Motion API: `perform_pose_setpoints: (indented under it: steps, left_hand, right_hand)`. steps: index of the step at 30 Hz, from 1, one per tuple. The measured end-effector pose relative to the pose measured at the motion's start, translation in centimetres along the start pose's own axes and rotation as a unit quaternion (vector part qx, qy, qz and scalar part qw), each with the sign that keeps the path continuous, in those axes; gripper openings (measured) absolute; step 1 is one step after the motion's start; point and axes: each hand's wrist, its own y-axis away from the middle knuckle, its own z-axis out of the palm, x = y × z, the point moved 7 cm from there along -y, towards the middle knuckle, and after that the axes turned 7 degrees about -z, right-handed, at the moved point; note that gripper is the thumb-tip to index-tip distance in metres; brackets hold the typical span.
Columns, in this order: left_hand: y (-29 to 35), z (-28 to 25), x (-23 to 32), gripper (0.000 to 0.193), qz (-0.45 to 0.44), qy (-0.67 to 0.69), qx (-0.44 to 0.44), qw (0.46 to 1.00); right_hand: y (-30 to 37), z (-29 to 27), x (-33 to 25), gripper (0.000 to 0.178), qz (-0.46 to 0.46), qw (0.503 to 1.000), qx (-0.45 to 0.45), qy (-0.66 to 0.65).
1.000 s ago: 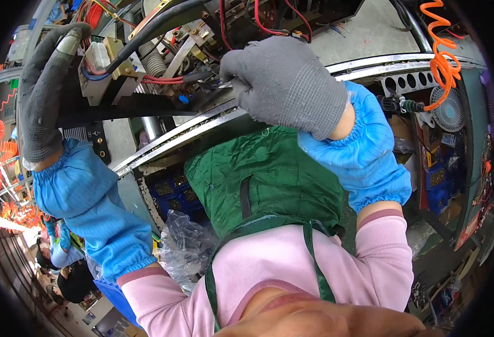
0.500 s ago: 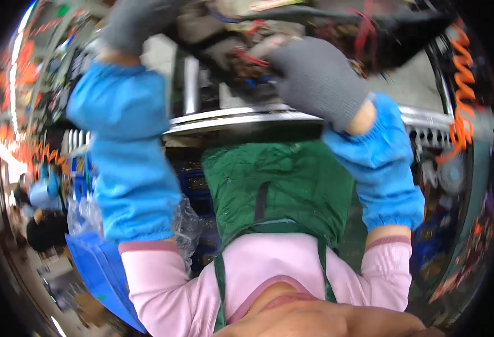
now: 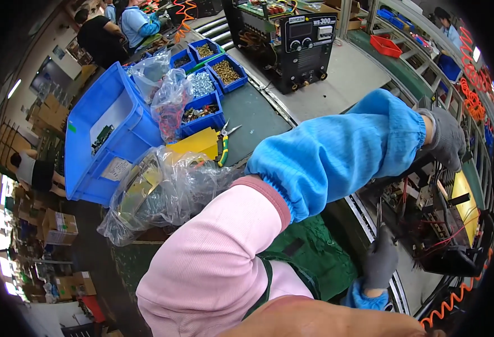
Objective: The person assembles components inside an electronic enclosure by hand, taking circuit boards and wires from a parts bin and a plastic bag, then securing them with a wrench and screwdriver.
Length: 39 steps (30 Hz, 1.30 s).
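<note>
My left hand (image 3: 448,139), in a grey glove and blue sleeve cover, reaches across to the right, to the far side of an opened machine unit (image 3: 426,224). Its fingers curl down by black cables; what they grip is hidden. The unit has a black casing, red and black wires and a yellow panel (image 3: 461,194). Nearer to me, my right hand (image 3: 380,261), also gloved, is closed around a thin, pointed dark tool (image 3: 379,212). The tool points away from me beside the unit; its exact kind is unclear.
A black machine (image 3: 306,48) with knobs stands farther along the bench. Blue parts bins (image 3: 227,76), a large blue tub (image 3: 104,143), plastic bags (image 3: 168,191) and yellow-green handled pliers (image 3: 224,147) are to the left. Orange coiled hoses (image 3: 463,73) hang right. Co-workers (image 3: 137,25) are at the far left.
My view has swung left, so the unit now lies at the right. My left arm now crosses to the right. The right hand is now nearer my body, with a pointed tool showing.
</note>
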Motion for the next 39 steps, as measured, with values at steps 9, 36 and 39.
perform_pose_setpoints:
  steps: [9,36,39]
  left_hand:
    - [-0.9,-0.2,1.0,0.044,0.009,0.025,-0.016,1.000]
    - [-1.2,0.1,0.4,0.042,0.005,0.029,0.005,1.000]
    - [-1.1,0.1,0.2,0.042,0.005,0.037,0.000,0.999]
  right_hand:
    - [3.6,6.3,2.7,0.064,0.060,0.996,-0.030,0.055]
    - [6.2,4.9,4.9,0.042,0.112,0.979,0.067,-0.157]
    - [6.3,2.3,4.9,0.034,0.153,0.947,0.115,-0.257]
